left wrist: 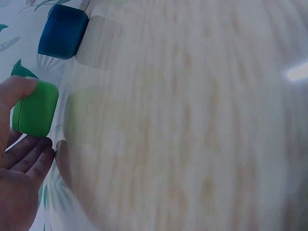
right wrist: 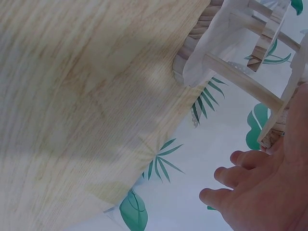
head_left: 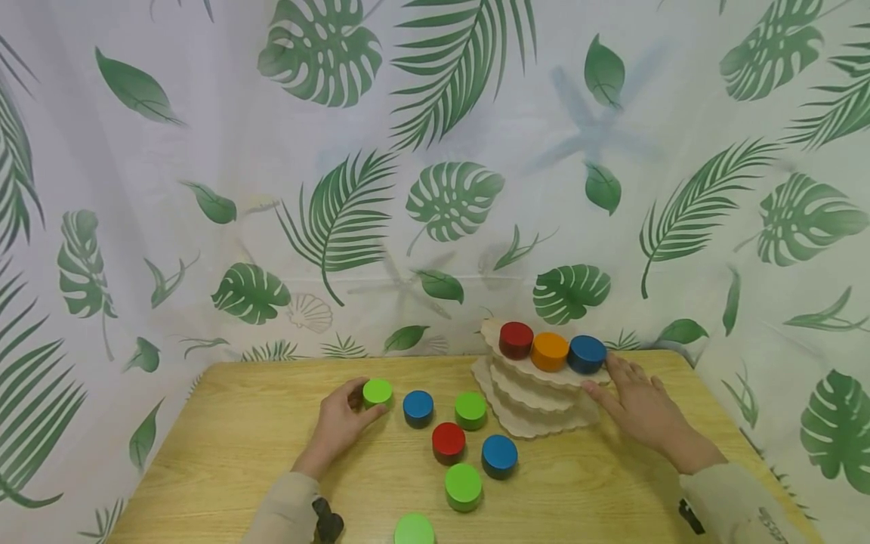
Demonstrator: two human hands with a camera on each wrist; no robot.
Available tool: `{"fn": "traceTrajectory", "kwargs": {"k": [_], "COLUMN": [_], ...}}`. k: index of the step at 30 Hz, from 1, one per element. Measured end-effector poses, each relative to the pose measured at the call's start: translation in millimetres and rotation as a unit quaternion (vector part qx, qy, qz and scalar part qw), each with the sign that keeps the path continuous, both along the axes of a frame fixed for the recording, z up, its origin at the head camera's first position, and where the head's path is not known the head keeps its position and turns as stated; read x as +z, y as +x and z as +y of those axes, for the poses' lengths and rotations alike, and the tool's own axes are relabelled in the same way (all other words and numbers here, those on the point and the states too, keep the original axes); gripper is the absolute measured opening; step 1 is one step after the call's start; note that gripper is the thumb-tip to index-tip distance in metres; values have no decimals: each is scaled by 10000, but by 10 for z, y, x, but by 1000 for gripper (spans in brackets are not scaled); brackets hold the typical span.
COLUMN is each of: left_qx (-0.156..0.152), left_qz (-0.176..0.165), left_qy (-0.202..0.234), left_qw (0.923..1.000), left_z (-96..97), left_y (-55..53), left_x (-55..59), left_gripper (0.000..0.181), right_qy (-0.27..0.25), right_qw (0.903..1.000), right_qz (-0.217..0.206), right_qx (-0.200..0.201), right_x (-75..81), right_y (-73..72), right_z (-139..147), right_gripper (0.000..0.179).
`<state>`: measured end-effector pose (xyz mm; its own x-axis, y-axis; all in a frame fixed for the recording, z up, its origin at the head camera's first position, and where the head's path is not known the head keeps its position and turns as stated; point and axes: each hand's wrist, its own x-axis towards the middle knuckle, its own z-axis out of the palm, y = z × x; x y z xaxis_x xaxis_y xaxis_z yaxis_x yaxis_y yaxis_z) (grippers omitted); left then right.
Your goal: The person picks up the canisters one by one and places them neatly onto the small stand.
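Observation:
My left hand [head_left: 341,425] holds a light green cylinder [head_left: 377,394] at the left of the loose pieces. In the left wrist view its thumb lies on the green cylinder [left wrist: 38,108], with other fingers below. My right hand [head_left: 646,412] is at the right end of a pale wooden tiered stand [head_left: 537,412] with wavy edges, its thumb and forefinger at the top tier. The right wrist view shows its other fingers [right wrist: 236,178] stretched out and holding nothing. On the top tier sit a red cylinder [head_left: 516,341], an orange cylinder [head_left: 550,352] and a blue cylinder [head_left: 587,354], nearest this hand.
Between the hands, on the wooden table [head_left: 231,431], stand a blue cylinder [head_left: 418,409], a red cylinder [head_left: 448,443], another blue cylinder [head_left: 499,456] and green cylinders [head_left: 464,487]. One green cylinder [head_left: 414,530] is cut off by the lower frame edge. A leaf-patterned curtain [head_left: 435,227] hangs behind.

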<state>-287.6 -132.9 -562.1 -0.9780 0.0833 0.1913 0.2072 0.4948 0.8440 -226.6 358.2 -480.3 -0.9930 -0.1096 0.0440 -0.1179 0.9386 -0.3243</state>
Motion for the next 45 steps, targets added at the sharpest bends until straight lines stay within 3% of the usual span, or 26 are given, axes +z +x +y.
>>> {"fn": "traceTrajectory", "kwargs": {"k": [9,19,36,45], "left_qx": [-157,-531,-862,-1147], "left_qz": [-23,270,471,558], "left_qy": [198,240,299,186], "left_qw": [9997,9979,9947,9917], "left_z": [135,406,753,1000], "left_y": [-68,-208,-392,-436], "left_x": [114,395,691,848], "left_gripper": [58,56,53,50], "right_qy": [-22,-30,15,-45], "right_qw": [10000,10000,10000,10000], "right_qz": [3,13,59,9], "right_qx": [-13,-18,-2,2], "right_x": [22,15,9,15], "right_y": [33,26,16,14], "right_z": [3,2,-6,-5], "right_gripper": [91,90,90,90]}}
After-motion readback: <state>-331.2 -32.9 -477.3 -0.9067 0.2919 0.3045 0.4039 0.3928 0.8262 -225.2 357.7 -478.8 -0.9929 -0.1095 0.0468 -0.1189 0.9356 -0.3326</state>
